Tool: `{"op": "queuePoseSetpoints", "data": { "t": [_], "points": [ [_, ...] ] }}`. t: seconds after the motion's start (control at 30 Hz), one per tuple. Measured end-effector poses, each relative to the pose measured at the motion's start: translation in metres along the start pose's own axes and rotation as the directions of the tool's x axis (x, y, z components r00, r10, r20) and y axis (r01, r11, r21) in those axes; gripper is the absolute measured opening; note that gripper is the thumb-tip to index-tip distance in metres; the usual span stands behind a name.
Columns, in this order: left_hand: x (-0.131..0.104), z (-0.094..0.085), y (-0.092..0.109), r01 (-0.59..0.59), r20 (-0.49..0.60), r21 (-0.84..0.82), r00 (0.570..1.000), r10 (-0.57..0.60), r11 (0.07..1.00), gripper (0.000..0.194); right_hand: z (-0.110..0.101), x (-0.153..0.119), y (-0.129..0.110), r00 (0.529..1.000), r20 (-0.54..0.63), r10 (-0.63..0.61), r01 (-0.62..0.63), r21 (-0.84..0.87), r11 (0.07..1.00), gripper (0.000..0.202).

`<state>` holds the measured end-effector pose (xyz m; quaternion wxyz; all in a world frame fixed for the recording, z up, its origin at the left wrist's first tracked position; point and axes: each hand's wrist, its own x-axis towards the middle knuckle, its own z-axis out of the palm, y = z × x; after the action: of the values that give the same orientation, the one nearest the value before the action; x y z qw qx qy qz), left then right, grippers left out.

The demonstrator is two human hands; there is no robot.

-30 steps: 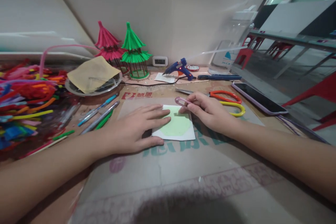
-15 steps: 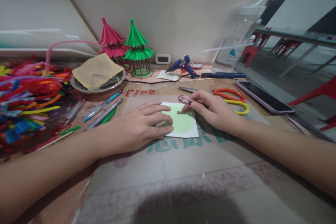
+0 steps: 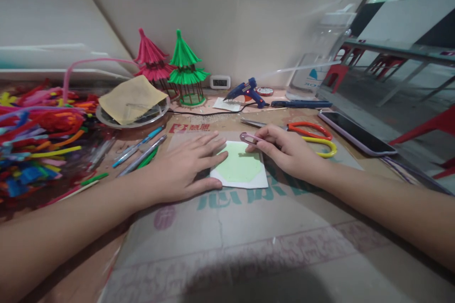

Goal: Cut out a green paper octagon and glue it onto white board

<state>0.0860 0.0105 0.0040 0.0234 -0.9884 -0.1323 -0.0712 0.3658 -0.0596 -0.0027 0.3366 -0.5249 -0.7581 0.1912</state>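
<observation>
A white card with a light green shape lies flat on the cardboard sheet. My left hand rests palm down with its fingers spread, the fingertips at the card's left edge. Above the card's upper right corner, my right hand pinches a small pinkish tool with a rounded end between thumb and fingers. Scissors with orange and yellow handles lie just beyond and right of my right hand, partly covered by it.
Blue glue gun, green pagoda model and red one stand at the back. Pens, a dish and pipe cleaners lie left; a phone, blue cutter and bottle are right.
My left hand has drawn back a little to the left and its thumb has spread lower, uncovering more of the card. My right hand holds nearly the same place.
</observation>
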Motion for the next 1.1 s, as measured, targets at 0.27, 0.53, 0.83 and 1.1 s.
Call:
{"op": "queuePoseSetpoints", "data": {
  "t": [0.27,0.53,0.83,1.1],
  "points": [
    [-0.001,0.000,0.007,-0.111,-0.206,0.091,0.970,0.128,0.990,0.038,0.001,0.000,0.002,1.000,0.005,0.009,-0.009,0.014,1.000,0.008],
    [0.001,0.004,-0.005,0.227,0.046,-0.258,0.974,-0.223,0.939,0.103,0.001,0.001,0.003,1.000,0.020,0.013,-0.014,0.068,0.998,0.011],
    [0.002,0.000,0.007,0.371,-0.010,-0.185,0.925,-0.380,0.910,0.100,0.001,-0.005,0.002,0.989,-0.131,-0.066,0.066,-0.005,0.998,0.009],
    [0.000,-0.004,0.023,0.402,-0.075,-0.046,0.912,-0.404,0.915,0.097,0.001,-0.011,-0.006,0.988,0.012,-0.153,0.151,-0.253,0.956,0.018]
  ]
}}
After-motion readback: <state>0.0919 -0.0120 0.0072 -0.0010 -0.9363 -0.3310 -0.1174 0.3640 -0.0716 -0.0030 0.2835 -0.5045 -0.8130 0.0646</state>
